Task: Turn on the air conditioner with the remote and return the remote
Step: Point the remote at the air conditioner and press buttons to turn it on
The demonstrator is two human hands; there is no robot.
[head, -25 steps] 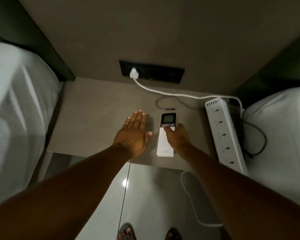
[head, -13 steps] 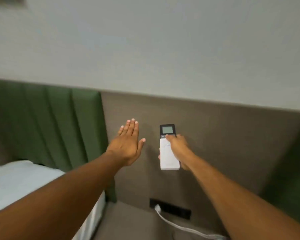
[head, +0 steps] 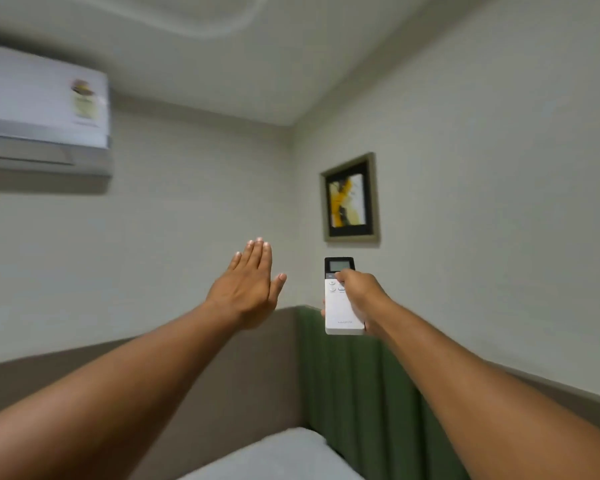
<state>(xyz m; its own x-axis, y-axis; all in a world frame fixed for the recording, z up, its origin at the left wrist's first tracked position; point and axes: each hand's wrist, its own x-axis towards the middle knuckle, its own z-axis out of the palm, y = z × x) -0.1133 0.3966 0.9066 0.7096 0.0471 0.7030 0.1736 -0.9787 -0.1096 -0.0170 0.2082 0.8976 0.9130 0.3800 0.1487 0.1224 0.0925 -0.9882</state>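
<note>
A white remote (head: 338, 308) with a dark screen at its top is held upright in the air by my right hand (head: 361, 297), whose thumb rests on the buttons just below the screen. My left hand (head: 248, 289) is raised beside it, flat and empty, fingers together and pointing up. The white wall-mounted air conditioner (head: 42, 109) hangs high at the upper left, well above and left of both hands. Its flap looks closed.
A framed yellow and black picture (head: 350, 199) hangs on the right wall above the remote. A green padded headboard (head: 361, 393) stands below it. A white pillow or bed corner (head: 284, 455) lies at the bottom centre.
My right hand lifted the remote off the bedside table and raised it. The view swung up from the table to the walls and the air conditioner. My left hand rose too, still flat.
</note>
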